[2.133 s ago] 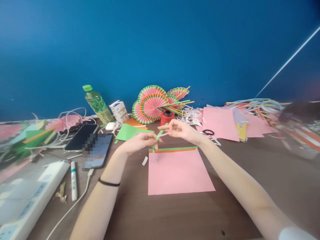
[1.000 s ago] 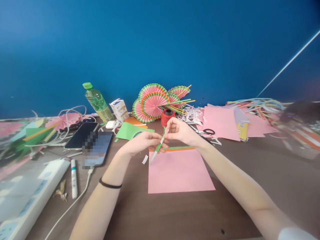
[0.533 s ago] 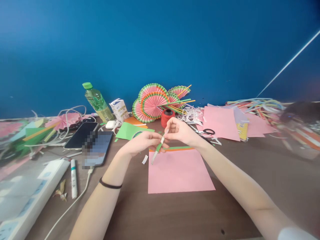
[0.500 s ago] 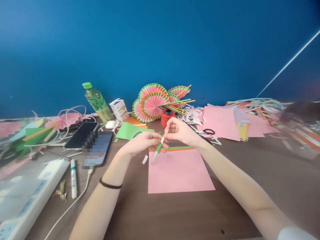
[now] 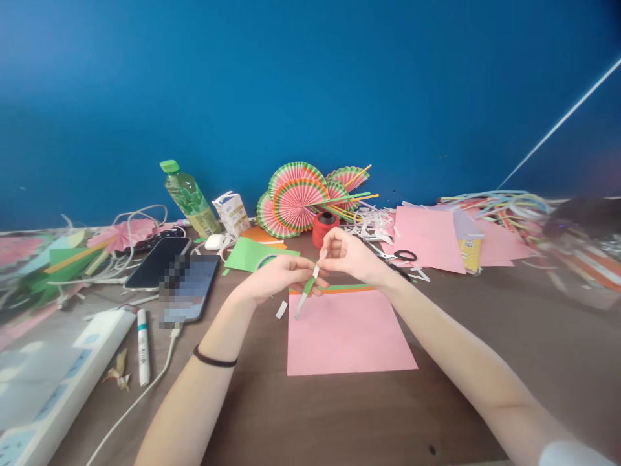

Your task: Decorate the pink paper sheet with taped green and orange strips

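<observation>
My left hand (image 5: 284, 277) and my right hand (image 5: 343, 254) meet above the far edge of a pink paper sheet (image 5: 347, 336). Between their fingertips runs a narrow green-and-white strip (image 5: 307, 288), slanting down toward the sheet's left side. Thumb and fingers of my right hand pinch its upper end, while my left fingers close around its middle. Along the sheet's far edge lie an orange band (image 5: 352, 291) and a green one. Partly hidden behind my left hand, the rim of a small ring (image 5: 265, 260) shows on a green paper (image 5: 242, 254).
Pleated paper fans (image 5: 298, 204) lean against the blue wall behind a red thread spool (image 5: 326, 228). Scissors (image 5: 404, 255) lie beside stacked pink paper (image 5: 431, 239). To the left are a bottle (image 5: 191, 200), phones (image 5: 206, 285), a marker (image 5: 143, 346) and a power strip (image 5: 72, 382).
Almost nothing differs. Both hands keep their hold on the strip, and its lower end has shifted very slightly to the right.
</observation>
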Demonstrator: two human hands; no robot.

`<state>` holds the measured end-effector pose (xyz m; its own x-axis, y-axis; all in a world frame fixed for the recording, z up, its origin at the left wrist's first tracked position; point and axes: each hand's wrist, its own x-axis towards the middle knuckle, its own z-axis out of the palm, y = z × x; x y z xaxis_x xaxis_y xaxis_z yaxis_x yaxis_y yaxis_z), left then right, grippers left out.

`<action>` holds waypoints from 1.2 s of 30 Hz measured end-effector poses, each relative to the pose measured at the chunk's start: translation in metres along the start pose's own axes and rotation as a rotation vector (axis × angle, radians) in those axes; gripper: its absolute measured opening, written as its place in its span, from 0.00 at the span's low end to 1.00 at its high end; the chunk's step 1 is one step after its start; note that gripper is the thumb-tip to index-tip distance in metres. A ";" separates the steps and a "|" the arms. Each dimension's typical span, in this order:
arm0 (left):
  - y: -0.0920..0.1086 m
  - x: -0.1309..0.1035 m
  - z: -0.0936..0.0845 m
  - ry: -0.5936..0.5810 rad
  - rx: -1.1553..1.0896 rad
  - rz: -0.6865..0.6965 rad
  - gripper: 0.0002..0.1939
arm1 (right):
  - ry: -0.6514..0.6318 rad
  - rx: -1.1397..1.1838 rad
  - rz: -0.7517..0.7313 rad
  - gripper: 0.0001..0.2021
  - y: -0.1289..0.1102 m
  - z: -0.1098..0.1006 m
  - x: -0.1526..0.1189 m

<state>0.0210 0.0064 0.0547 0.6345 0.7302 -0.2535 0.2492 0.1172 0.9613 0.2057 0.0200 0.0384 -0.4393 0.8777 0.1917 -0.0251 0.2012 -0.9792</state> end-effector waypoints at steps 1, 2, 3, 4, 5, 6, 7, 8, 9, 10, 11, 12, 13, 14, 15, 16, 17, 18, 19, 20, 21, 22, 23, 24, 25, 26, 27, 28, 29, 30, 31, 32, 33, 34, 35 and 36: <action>0.001 0.000 0.000 0.003 -0.004 0.001 0.13 | 0.002 -0.001 0.000 0.14 0.000 0.000 0.000; 0.001 0.000 0.001 0.008 -0.008 0.003 0.13 | 0.004 -0.003 0.001 0.14 0.001 0.000 0.000; 0.001 0.000 0.001 0.012 -0.011 0.004 0.13 | 0.006 -0.005 0.000 0.14 0.001 0.000 0.000; 0.002 0.000 0.001 0.015 -0.015 0.005 0.13 | 0.009 -0.007 0.000 0.14 0.001 0.000 0.000; 0.002 0.001 0.001 0.017 -0.019 0.006 0.13 | 0.014 -0.011 0.000 0.14 0.002 0.000 0.001; 0.001 0.001 0.001 0.016 -0.025 0.007 0.13 | 0.020 -0.015 0.001 0.14 0.002 0.001 0.001; 0.000 0.001 0.001 0.015 -0.033 0.009 0.13 | 0.026 -0.021 0.003 0.14 0.002 0.001 0.001; 0.000 0.002 0.001 0.015 -0.044 0.012 0.13 | 0.031 -0.027 0.004 0.14 0.002 0.001 0.001; -0.001 0.002 0.001 0.015 -0.056 0.016 0.13 | 0.034 -0.035 0.003 0.14 0.003 0.001 0.001; -0.002 0.003 0.001 0.017 -0.069 0.020 0.13 | 0.034 -0.041 -0.001 0.14 0.003 0.001 0.001; -0.002 0.003 0.001 0.022 -0.078 0.023 0.14 | 0.034 -0.047 -0.006 0.14 0.004 0.001 0.001; -0.003 0.003 0.002 0.030 -0.082 0.026 0.14 | 0.033 -0.051 -0.012 0.14 0.004 0.000 0.001; -0.002 0.003 0.003 0.039 -0.076 0.030 0.14 | 0.033 -0.053 -0.015 0.14 0.004 0.000 0.001; -0.002 0.004 0.004 0.048 -0.063 0.034 0.13 | 0.036 -0.056 -0.017 0.14 0.005 0.000 0.001; -0.001 0.004 0.005 0.057 -0.046 0.038 0.13 | 0.039 -0.060 -0.016 0.14 0.005 0.000 0.001; -0.001 0.004 0.006 0.063 -0.027 0.042 0.13 | 0.045 -0.067 -0.015 0.14 0.005 -0.001 0.001; 0.000 0.004 0.006 0.067 -0.011 0.045 0.12 | 0.049 -0.075 -0.016 0.14 0.004 -0.001 0.001; 0.001 0.004 0.007 0.068 0.000 0.044 0.11 | 0.053 -0.085 -0.017 0.14 0.003 -0.001 0.001; 0.001 0.004 0.007 0.067 0.005 0.041 0.11 | 0.053 -0.097 -0.018 0.13 0.002 -0.002 0.001; 0.001 0.004 0.007 0.067 0.008 0.036 0.10 | 0.048 -0.108 -0.016 0.12 0.000 -0.003 0.000; 0.002 0.004 0.007 0.066 0.009 0.031 0.10 | 0.042 -0.118 -0.013 0.11 -0.001 -0.004 0.000; 0.002 0.004 0.007 0.065 0.010 0.027 0.11 | 0.038 -0.130 -0.012 0.09 -0.002 -0.005 0.000; 0.002 0.004 0.007 0.064 0.009 0.024 0.11 | 0.043 -0.144 -0.014 0.07 -0.003 -0.006 -0.001; 0.002 0.004 0.006 0.063 0.008 0.023 0.12 | 0.055 -0.159 -0.021 0.06 -0.004 -0.006 -0.001; 0.002 0.004 0.006 0.062 0.008 0.023 0.13 | 0.072 -0.174 -0.033 0.06 -0.004 -0.007 -0.001; 0.003 0.003 0.007 0.062 0.008 0.023 0.14 | 0.089 -0.187 -0.045 0.05 -0.005 -0.007 -0.001; 0.003 0.003 0.007 0.063 0.007 0.024 0.15 | 0.101 -0.198 -0.056 0.05 -0.005 -0.007 -0.001; 0.003 0.003 0.007 0.063 0.004 0.024 0.16 | 0.105 -0.208 -0.063 0.05 -0.005 -0.007 -0.002; 0.004 0.003 0.007 0.062 0.001 0.021 0.17 | 0.104 -0.217 -0.066 0.04 -0.005 -0.006 -0.002; 0.004 0.002 0.008 0.062 -0.003 0.015 0.17 | 0.102 -0.227 -0.067 0.04 -0.005 -0.006 -0.002; 0.004 0.002 0.008 0.062 -0.009 0.006 0.18 | 0.103 -0.239 -0.067 0.04 -0.005 -0.005 -0.002; 0.005 0.002 0.009 0.064 -0.015 -0.002 0.18 | 0.105 -0.250 -0.068 0.04 -0.004 -0.005 -0.002; 0.005 0.002 0.009 0.065 -0.021 -0.007 0.18 | 0.109 -0.260 -0.069 0.04 -0.004 -0.004 -0.002; 0.005 0.002 0.009 0.068 -0.025 -0.009 0.19 | 0.112 -0.267 -0.069 0.04 -0.004 -0.004 -0.002; 0.005 0.002 0.009 0.070 -0.029 -0.007 0.19 | 0.116 -0.274 -0.070 0.03 -0.003 -0.004 -0.002; 0.005 0.003 0.010 0.070 -0.032 -0.002 0.19 | 0.120 -0.282 -0.071 0.03 -0.003 -0.004 -0.002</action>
<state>0.0308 0.0025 0.0573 0.5812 0.7748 -0.2488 0.2266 0.1395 0.9639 0.2106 0.0198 0.0411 -0.3354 0.8988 0.2821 0.2051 0.3619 -0.9094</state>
